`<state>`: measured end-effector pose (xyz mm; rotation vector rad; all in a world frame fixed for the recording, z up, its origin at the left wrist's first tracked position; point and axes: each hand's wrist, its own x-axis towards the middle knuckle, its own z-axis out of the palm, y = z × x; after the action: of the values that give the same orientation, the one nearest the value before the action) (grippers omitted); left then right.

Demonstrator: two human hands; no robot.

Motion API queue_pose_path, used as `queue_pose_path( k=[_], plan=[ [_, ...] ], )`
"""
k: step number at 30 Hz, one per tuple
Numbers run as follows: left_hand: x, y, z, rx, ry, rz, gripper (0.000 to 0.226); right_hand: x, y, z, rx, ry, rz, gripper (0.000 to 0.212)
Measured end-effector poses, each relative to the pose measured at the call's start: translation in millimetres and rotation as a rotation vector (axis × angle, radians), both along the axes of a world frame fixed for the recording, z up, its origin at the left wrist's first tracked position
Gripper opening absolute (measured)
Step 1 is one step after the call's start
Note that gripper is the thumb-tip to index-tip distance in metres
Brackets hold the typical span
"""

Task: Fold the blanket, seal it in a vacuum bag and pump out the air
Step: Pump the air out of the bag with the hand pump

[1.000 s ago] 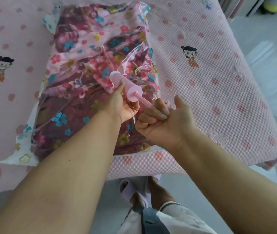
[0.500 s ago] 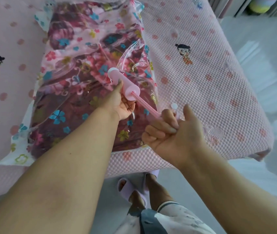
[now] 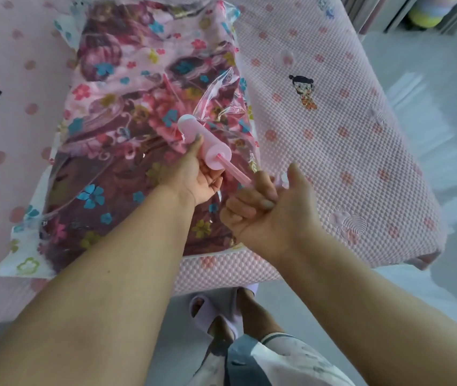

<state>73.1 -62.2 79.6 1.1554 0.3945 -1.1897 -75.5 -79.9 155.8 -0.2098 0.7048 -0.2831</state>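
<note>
A folded floral blanket [image 3: 127, 112] in pink and maroon lies inside a clear vacuum bag [image 3: 221, 87] on the bed. A pink hand pump [image 3: 208, 144] stands tilted on the bag's top, its far end against the plastic. My left hand [image 3: 194, 176] grips the pump's cylinder from below. My right hand [image 3: 266, 210] has its fingers curled round the pump's handle at the end of the thin pink rod [image 3: 234, 171], which is partly drawn out. The valve under the pump is hidden.
The bed [image 3: 333, 135] has a pink textured cover with cartoon figures; its front edge runs just below my hands. Grey floor lies to the right and below. My feet in lilac slippers [image 3: 221, 310] stand by the bed edge.
My right hand pulled the handle out away from the cylinder, then pushed it part of the way back in. My left hand kept its grip on the cylinder.
</note>
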Motion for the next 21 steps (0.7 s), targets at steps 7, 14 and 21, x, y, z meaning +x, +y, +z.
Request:
queue_pose_path(
  k=[7,14,21],
  plan=[
    [7.7,-9.2,14.4,-0.052,-0.026,-0.045,0.053,55.5,-16.0,6.7,-0.095,0.116,0.033,0.065],
    [-2.5,-12.9,14.7,-0.095,0.047,0.151,0.054,15.1,-10.9,9.9,-0.008,0.045,-0.002,0.068],
    [-5.7,-13.7,16.7,-0.136,0.054,0.071,0.062,45.8,-18.3,9.7,-0.056,0.102,0.041,0.063]
  ],
)
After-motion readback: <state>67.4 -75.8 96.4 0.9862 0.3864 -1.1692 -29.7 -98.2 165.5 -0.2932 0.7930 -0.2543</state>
